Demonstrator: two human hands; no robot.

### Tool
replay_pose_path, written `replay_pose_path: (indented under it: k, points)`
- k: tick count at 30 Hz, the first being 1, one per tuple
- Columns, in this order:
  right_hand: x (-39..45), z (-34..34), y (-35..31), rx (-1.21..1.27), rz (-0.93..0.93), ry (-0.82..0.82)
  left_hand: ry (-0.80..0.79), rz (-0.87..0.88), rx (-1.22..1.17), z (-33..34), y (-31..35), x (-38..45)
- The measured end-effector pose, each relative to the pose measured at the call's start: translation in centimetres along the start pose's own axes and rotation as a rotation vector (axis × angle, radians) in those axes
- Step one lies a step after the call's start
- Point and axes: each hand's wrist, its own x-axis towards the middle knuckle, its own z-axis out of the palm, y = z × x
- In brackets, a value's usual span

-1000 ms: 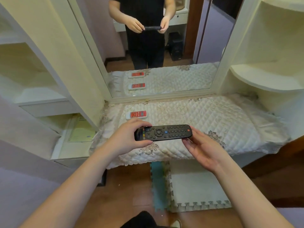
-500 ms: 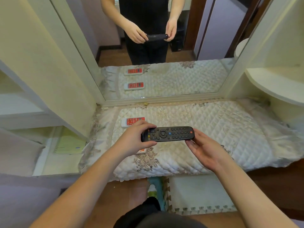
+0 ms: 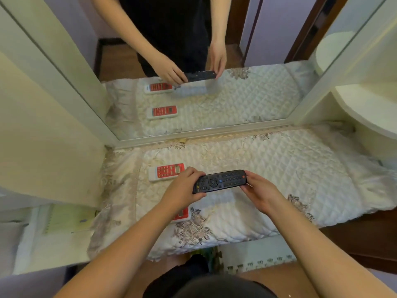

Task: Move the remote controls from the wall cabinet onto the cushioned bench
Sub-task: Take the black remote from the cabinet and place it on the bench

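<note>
A black remote control point(image 3: 220, 180) is held level just above the quilted cushioned bench point(image 3: 268, 168). My left hand point(image 3: 182, 191) grips its left end and my right hand point(image 3: 258, 191) holds its right end. A white remote with a red face point(image 3: 167, 171) lies on the bench behind my left hand. A second red and white remote point(image 3: 181, 215) lies nearer the front edge, mostly hidden under my left wrist.
A large mirror point(image 3: 193, 82) stands behind the bench and reflects the remotes and my hands. A cream cabinet side point(image 3: 43, 136) rises at the left, with a low shelf holding a green booklet point(image 3: 66, 220). A rounded shelf point(image 3: 365, 108) juts out at the right.
Both hands have carried the black remote forward and lower over the bench. The view has tilted down and moved closer to the cushion.
</note>
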Motion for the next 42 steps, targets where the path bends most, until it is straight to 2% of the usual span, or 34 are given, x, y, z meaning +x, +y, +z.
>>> replay_pose_path:
  k: [5, 13, 28, 42]
  points:
    - [3.2, -1.2, 1.3, -0.184, 0.018, 0.098, -0.051, -0.006, 0.014, 2.5, -1.1, 1.9]
    - [4.1, -2.1, 1.8, -0.381, -0.002, 0.145, -0.058, -0.037, 0.024, 4.2, -1.5, 3.8]
    - [4.7, -3.6, 1.5, -0.556, -0.038, 0.168, -0.055, -0.055, 0.044, 7.2, -0.9, 5.0]
    - [3.3, -3.8, 1.4, -0.596, -0.058, 0.102, -0.091, -0.024, 0.127, 6.0, -1.3, 4.6]
